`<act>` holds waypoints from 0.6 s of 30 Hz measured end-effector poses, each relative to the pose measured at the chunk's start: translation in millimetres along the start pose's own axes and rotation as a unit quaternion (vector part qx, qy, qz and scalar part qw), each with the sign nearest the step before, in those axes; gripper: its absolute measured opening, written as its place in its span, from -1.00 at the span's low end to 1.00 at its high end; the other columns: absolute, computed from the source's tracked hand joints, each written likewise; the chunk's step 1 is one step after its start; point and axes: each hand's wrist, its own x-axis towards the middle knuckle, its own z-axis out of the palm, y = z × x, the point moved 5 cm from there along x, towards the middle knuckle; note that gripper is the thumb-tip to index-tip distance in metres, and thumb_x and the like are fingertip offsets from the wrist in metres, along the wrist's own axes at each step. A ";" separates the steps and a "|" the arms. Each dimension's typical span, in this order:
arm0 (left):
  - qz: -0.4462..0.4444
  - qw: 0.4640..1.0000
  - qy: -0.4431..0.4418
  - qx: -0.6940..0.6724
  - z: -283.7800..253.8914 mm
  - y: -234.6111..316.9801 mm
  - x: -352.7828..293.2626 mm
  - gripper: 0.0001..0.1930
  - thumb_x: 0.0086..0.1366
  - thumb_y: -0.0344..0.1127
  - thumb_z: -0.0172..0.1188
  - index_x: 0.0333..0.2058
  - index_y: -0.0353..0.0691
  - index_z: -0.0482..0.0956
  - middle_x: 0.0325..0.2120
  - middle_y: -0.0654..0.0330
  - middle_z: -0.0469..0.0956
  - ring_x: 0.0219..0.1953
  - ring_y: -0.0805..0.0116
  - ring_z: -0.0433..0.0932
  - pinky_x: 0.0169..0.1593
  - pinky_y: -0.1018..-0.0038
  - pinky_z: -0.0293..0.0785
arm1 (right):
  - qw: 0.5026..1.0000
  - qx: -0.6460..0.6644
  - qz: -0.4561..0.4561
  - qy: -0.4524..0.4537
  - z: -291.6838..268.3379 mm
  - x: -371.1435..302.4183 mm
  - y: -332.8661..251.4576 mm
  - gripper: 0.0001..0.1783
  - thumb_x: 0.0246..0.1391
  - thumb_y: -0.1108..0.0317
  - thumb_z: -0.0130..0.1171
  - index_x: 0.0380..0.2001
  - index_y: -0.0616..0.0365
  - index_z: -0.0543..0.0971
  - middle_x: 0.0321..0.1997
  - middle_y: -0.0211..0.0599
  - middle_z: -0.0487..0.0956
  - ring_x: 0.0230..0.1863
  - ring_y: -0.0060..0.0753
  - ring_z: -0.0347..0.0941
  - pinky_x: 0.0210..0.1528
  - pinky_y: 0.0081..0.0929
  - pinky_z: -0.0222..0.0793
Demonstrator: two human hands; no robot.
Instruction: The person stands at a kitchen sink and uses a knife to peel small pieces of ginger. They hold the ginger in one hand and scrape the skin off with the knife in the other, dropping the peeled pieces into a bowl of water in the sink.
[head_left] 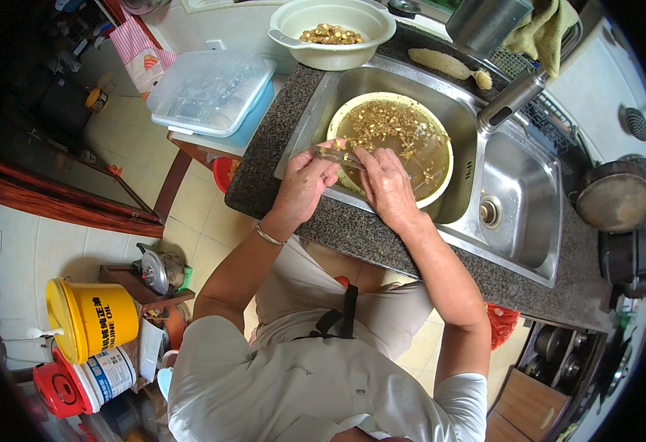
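Both my hands meet over the near left rim of a pale yellow basin (446,173) set in the left sink bowl. The basin holds murky water with brown peelings and yellow bits (385,124) floating in it. My right hand (390,184) is closed around a narrow, grey, blade-like metal tool (337,156), which points left. My left hand (306,184) pinches at the tool's left end, where a small yellowish root piece seems to be; fingers and tool partly hide it. Beyond, a white colander-like bowl (293,42) holds several knobbly root pieces (330,34) with yellow cut ends.
The steel double sink (518,214) has a faucet (514,99) between its bowls. A brown-cream gourd-like object (441,63) lies behind it. Pans (614,195) hang at the right. A lidded blue box (212,96) stands left of the granite counter (264,158); buckets (105,317) sit lower left.
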 end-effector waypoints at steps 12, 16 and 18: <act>-0.030 0.999 -0.028 -0.001 9.7 -1.7 -4.0 -0.68 0.41 -0.39 0.06 0.08 -0.38 0.48 -0.38 0.45 0.38 -0.40 0.66 0.23 -0.34 0.64 0.18 | 1.000 0.008 0.001 -0.002 4.2 -0.1 -3.3 -0.57 0.01 0.56 0.17 0.02 0.27 0.47 -0.28 -0.07 0.46 -0.19 -0.01 0.42 -0.08 -0.14 0.38; -0.016 0.999 -0.049 -0.008 9.7 -5.2 -4.6 -0.69 0.41 -0.40 0.06 0.08 -0.37 0.49 -0.38 0.45 0.38 -0.39 0.66 0.22 -0.33 0.63 0.18 | 0.998 0.056 0.008 0.022 3.2 0.4 -3.8 -0.57 0.02 0.59 0.16 0.02 0.27 0.46 -0.31 -0.06 0.45 -0.22 0.01 0.42 -0.14 -0.15 0.39; -0.006 0.999 -0.033 0.017 9.5 -6.3 -4.2 -0.69 0.41 -0.40 0.06 0.07 -0.36 0.49 -0.38 0.45 0.38 -0.39 0.66 0.22 -0.32 0.63 0.19 | 0.997 0.069 -0.004 0.043 2.9 0.7 -3.9 -0.58 0.04 0.64 0.15 0.03 0.27 0.47 -0.37 -0.07 0.44 -0.31 -0.01 0.42 -0.26 -0.21 0.40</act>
